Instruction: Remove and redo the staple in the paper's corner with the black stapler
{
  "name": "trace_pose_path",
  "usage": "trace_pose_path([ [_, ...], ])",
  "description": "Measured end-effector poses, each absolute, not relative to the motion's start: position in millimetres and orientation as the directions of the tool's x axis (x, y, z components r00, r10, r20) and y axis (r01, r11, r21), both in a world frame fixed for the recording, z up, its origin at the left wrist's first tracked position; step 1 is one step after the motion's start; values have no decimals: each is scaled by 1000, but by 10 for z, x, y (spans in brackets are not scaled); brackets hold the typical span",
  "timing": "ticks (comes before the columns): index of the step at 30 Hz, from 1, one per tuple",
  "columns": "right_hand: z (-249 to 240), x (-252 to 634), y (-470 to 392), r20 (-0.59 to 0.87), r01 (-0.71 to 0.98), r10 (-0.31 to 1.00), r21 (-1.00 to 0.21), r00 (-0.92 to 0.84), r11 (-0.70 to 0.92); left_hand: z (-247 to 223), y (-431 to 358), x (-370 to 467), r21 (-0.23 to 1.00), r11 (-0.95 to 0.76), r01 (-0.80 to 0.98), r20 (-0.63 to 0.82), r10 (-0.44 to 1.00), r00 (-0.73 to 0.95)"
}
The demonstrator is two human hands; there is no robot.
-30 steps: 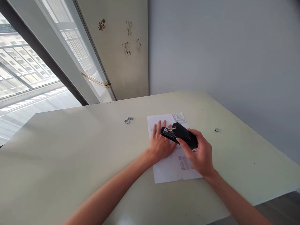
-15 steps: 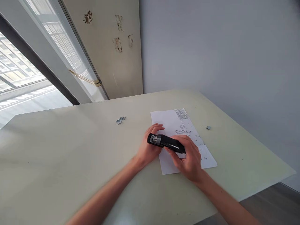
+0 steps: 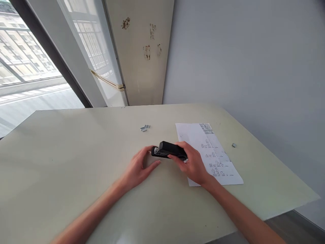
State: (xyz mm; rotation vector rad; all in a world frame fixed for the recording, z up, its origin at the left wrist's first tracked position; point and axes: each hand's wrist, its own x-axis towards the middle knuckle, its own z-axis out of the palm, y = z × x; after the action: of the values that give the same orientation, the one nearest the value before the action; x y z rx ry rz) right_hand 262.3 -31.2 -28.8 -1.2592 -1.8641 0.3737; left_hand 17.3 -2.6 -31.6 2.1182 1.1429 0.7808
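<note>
The stapler sits between the right hand's gripping fingers; the left hand's spread fingers reach its tip.

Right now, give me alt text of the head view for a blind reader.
The right hand holds a black stapler over a pale table, the left hand at its tip. Paper lies partly under the right hand; staples sit left and right of the paper.

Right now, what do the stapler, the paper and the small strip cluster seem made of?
The stapler: likely hard plastic outside, smooth black with faint sheen; greyish parts at its front look like metal.
The paper: matte white, flat and printed.
The strip cluster: probably metal, being silvery grey, but too small to be sure.
</note>
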Motion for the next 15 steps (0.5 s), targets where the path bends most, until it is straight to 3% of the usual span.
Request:
trace_pose_path([
  [3, -279, 2384, -182, 427, 580, 866, -648, -260, 494, -308, -51, -150, 734, -405, 545, 217, 900, 377],
  [7, -345, 2137, -125, 346, 528, 860, -682, -376, 506, -319, -108, -410, 710, -451, 541, 255, 881, 399],
  [15, -426, 2058, -213, 301, 570, 847, -636, -438, 521, -437, -129, -435, 694, -485, 532, 321, 870, 374],
])
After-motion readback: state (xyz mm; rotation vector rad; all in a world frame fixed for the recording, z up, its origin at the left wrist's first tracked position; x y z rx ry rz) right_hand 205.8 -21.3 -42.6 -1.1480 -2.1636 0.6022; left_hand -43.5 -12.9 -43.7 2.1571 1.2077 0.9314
